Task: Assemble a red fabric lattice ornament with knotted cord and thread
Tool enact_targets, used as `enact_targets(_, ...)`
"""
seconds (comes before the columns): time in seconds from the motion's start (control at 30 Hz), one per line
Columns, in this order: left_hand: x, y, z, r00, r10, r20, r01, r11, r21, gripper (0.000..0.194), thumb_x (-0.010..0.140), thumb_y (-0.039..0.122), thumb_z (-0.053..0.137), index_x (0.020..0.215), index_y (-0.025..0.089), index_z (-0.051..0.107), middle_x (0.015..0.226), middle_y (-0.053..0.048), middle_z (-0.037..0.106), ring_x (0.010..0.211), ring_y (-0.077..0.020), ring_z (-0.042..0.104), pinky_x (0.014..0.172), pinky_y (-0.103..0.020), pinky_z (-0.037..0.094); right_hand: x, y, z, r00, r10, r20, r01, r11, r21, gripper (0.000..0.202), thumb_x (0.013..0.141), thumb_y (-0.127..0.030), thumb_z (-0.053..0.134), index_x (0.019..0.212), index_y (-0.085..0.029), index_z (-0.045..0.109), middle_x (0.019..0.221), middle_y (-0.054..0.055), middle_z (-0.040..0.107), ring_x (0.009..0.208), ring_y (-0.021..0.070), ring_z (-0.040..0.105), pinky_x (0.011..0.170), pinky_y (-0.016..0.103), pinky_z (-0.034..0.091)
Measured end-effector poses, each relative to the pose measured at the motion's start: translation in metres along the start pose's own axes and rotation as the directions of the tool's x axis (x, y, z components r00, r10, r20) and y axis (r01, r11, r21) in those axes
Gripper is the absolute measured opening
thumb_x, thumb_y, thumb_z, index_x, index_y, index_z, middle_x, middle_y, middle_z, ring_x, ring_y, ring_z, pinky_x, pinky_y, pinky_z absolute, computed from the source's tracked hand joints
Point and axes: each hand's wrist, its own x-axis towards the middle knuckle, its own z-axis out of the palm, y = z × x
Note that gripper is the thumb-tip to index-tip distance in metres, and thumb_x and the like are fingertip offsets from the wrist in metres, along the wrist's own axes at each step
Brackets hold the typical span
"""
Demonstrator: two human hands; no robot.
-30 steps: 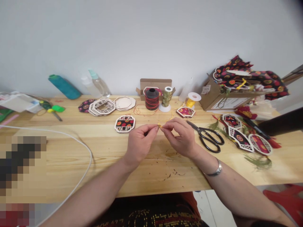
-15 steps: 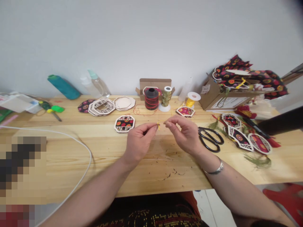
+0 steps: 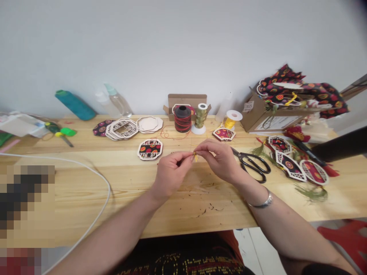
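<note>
Fingertip to fingertip, my left hand (image 3: 174,170) and my right hand (image 3: 218,158) meet over the middle of the table. Both are closed in a pinch on a thin yellow cord (image 3: 196,156), whose short end hangs below the fingers. The exact knot or loop is too small to make out. Left of my hands lies an octagonal wooden-framed patterned ornament (image 3: 150,149). Black-handled scissors (image 3: 252,164) lie beside my right wrist, their blades partly hidden by that hand. A spool of yellow cord (image 3: 230,121) stands farther back.
Behind stand a red cord spool (image 3: 182,120) and a gold ribbon roll (image 3: 200,118). Wooden frames (image 3: 122,129) are stacked at left. A cardboard box (image 3: 258,114) with patterned fabric stands right, near finished ornaments (image 3: 314,172). A white cable (image 3: 106,179) crosses the left side.
My right hand has moved left, closing the gap, so its fingertips now meet those of my left hand at the yellow cord. The scissors show more of their blades.
</note>
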Motion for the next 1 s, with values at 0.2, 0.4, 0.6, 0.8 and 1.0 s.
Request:
enact_targets(0.2,0.001,0.0,-0.002,0.998,-0.032,0.061,0.032,0.999,-0.001,0.019,0.079,0.029,0.066,0.087,0.019,0.079,0.08,-0.003,0.078,0.07,-0.0165,0.068,0.065,-0.026,0.054,-0.003,0.002,0.003,0.999,-0.043,-0.003,0.042,0.993,-0.11,0.017,0.09,-0.011,0.05,0.081,-0.017,0.063,0.077,0.004,0.068,0.071,0.0139,0.061,0.065,0.025,0.047)
enact_targets(0.4,0.002,-0.001,-0.004,0.987,-0.065,0.15,0.079,0.993,-0.091,0.021,0.08,0.03,0.066,0.093,0.02,0.079,0.088,-0.003,0.078,0.081,-0.0174,0.069,0.075,-0.027,0.054,-0.005,-0.001,0.006,0.999,0.033,0.011,-0.033,0.999,-0.005,0.018,0.089,-0.008,0.047,0.082,-0.018,0.06,0.07,-0.001,0.066,0.063,0.0098,0.059,0.06,0.021,0.044)
enact_targets(0.6,0.002,0.004,-0.005,0.985,-0.075,0.158,0.097,0.986,-0.135,0.018,0.078,0.026,0.067,0.089,0.02,0.08,0.071,-0.001,0.074,0.071,-0.0152,0.065,0.071,-0.026,0.052,-0.004,-0.004,0.006,0.992,0.122,0.027,-0.124,0.984,0.129,0.015,0.089,-0.009,0.049,0.08,-0.018,0.058,0.066,-0.002,0.064,0.06,0.0086,0.058,0.06,0.02,0.045)
enact_targets(0.8,0.004,-0.002,-0.003,0.977,-0.169,0.132,0.199,0.943,-0.267,0.018,0.075,0.03,0.07,0.085,0.018,0.08,0.045,0.005,0.05,0.046,-0.0077,0.041,0.048,-0.022,0.036,-0.003,-0.004,0.005,0.987,0.156,-0.039,-0.147,0.974,0.174,0.012,0.091,-0.013,0.051,0.091,-0.018,0.062,0.077,0.001,0.068,0.068,0.0106,0.061,0.066,0.024,0.05)
enact_targets(1.0,0.008,-0.008,-0.003,0.947,-0.287,0.146,0.322,0.852,-0.412,0.026,0.067,0.036,0.076,0.083,0.015,0.079,0.044,0.007,0.044,0.042,-0.0036,0.029,0.041,-0.019,0.02,-0.002,-0.003,0.002,0.989,-0.127,-0.071,0.128,0.992,0.01,0.014,0.09,-0.011,0.056,0.09,-0.019,0.066,0.086,0.005,0.067,0.081,0.0141,0.062,0.071,0.028,0.051)
